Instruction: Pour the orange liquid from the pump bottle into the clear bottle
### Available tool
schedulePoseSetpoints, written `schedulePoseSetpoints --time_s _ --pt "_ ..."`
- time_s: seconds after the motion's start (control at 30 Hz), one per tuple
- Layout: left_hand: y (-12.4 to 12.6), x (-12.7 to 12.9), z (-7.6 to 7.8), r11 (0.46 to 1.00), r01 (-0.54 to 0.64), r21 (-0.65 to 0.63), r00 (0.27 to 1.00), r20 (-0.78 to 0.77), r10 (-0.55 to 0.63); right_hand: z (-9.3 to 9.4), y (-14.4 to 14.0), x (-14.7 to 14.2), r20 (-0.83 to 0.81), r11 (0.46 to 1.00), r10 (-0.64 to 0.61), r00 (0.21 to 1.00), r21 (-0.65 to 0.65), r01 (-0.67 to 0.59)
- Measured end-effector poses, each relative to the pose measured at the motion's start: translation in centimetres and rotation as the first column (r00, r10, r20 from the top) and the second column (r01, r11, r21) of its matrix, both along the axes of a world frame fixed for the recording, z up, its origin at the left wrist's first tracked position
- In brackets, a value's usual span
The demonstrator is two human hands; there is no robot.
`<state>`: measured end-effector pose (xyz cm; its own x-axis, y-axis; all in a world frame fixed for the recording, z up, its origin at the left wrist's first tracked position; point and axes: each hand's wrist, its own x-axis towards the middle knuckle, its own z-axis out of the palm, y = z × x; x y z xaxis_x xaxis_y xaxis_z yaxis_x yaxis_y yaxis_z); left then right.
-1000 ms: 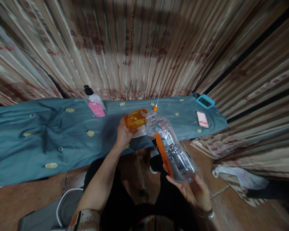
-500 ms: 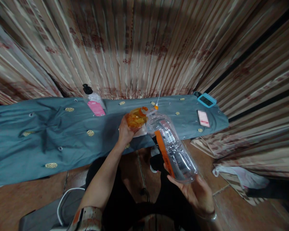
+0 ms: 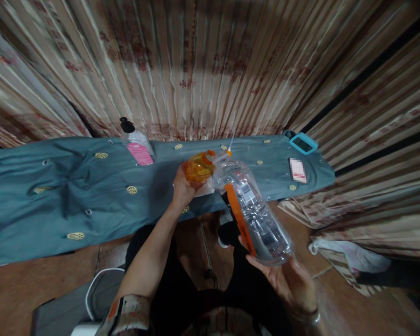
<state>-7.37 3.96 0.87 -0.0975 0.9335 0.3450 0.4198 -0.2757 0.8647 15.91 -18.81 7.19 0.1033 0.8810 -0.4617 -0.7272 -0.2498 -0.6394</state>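
My left hand [image 3: 185, 185] is closed around a small amber see-through bottle [image 3: 199, 169], tilted so that its orange-rimmed mouth faces up and right. In my right hand [image 3: 290, 282] rests the base end of a large clear plastic bottle [image 3: 257, 219] with an orange and black label. Its neck slants up toward the amber bottle's mouth, the two ends close together; whether they touch I cannot tell. Just behind the necks lies an orange cap with a thin pale tube [image 3: 228, 152]. A white tissue-like piece [image 3: 206, 188] shows under my left hand.
A blue-green patterned cloth [image 3: 73, 186] covers the long surface. On it stand a black-topped bottle with a pink label [image 3: 140, 151], a blue-framed digital clock [image 3: 303, 143] and a small pale card or packet [image 3: 297, 171]. Pleated curtains [image 3: 182, 70] hang behind and to the right.
The large clear bottle and my right hand have shifted slightly right, and a barcode on the bottle now shows more clearly. My left hand keeps its hold on the amber bottle.
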Motion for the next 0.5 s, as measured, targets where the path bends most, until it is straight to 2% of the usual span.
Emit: schedulePoseSetpoints --time_s 0.5 --pt "0.14 -0.07 -0.20 1.000 -0.003 0.026 1.000 -0.003 0.004 0.05 -0.43 0.69 0.123 1.000 0.025 0.992 0.009 -0.026"
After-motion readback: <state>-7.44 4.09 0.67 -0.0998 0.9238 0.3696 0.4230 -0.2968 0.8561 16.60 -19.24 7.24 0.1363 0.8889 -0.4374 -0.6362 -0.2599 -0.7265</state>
